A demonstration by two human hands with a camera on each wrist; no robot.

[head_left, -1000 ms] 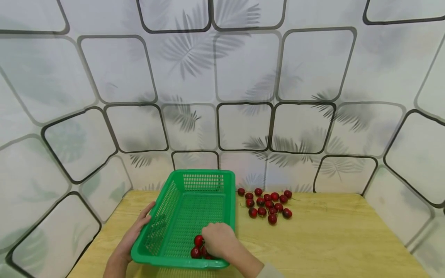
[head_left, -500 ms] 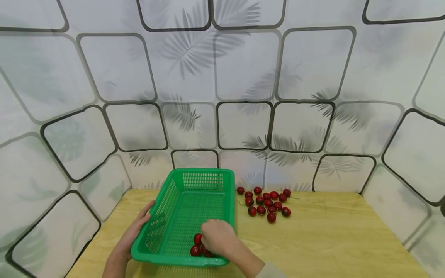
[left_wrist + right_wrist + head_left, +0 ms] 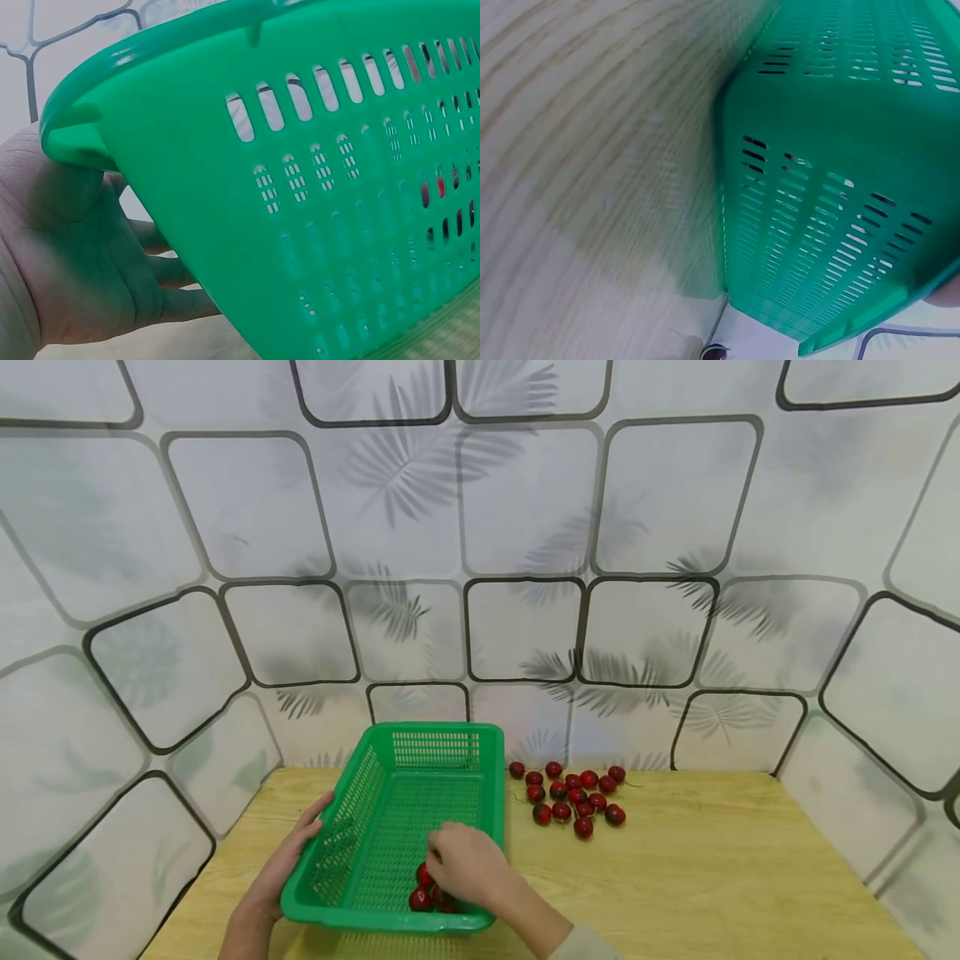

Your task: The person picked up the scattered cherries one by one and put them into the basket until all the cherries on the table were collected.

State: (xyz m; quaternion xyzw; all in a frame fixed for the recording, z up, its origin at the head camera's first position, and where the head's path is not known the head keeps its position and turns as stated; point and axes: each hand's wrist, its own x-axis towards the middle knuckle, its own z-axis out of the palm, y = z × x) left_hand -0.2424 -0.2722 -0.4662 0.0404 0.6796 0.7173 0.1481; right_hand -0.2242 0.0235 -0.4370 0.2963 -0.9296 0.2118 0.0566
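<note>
A green plastic basket point(image 3: 491, 793) with slotted walls stands on the table. My left hand point(image 3: 288, 860) rests against its left outer side; in the left wrist view, straight fingers point(image 3: 176, 271) reach behind the basket's corner and the thumb is mostly hidden. Inside the near right corner, dark red cherries point(image 3: 420, 900) lie close together. Over them is my right hand point(image 3: 468, 864), fingers bent downward; its fingertips are hidden, so any cherry between them cannot be made out. Only a sliver of that hand shows beyond the rim in the right wrist view.
Several more cherries point(image 3: 583, 827), some with stems, lie loose on the wooden table point(image 3: 697, 877) to the right of the basket. A patterned curtain-like backdrop point(image 3: 525, 627) rises behind the table and along both sides.
My right hand has risen slightly and shifted a little left over the cherries inside the basket. The left hand, the basket and the cherries on the table keep their places.
</note>
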